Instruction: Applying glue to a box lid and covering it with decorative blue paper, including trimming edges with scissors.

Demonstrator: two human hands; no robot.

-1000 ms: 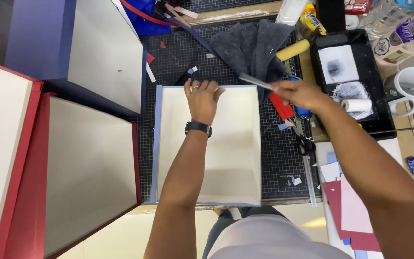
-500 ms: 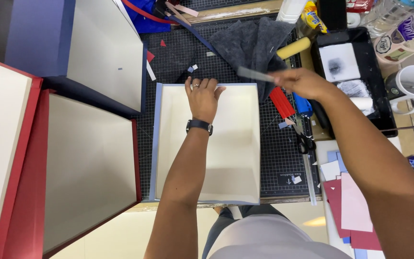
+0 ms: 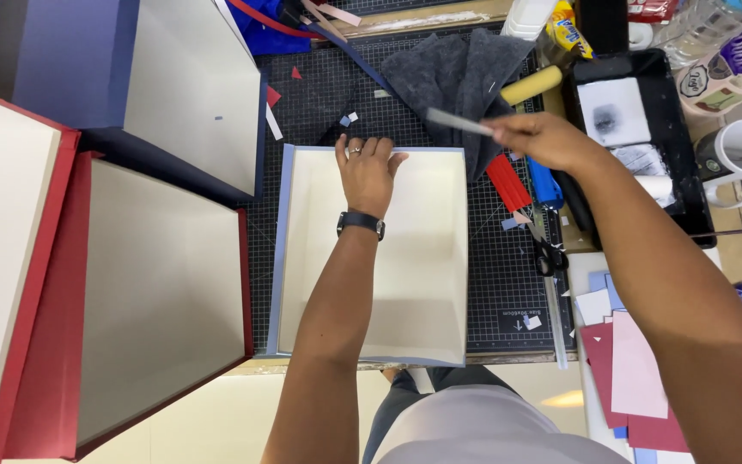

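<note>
At the left stand 2 red boxes (image 3: 130,301), cream-lined, with 1 navy box (image 3: 156,77) behind them. In the middle, on the black cutting mat (image 3: 508,283), lies 1 shallow pale-blue tray (image 3: 414,258) with a cream inside, its long axis running away from the person. The left hand (image 3: 369,172) lies flat on the tray's far end, fingers together. The right hand (image 3: 543,137) is pinched on a thin flat grey tool (image 3: 459,122), which points left over the grey cloth (image 3: 465,77).
</note>
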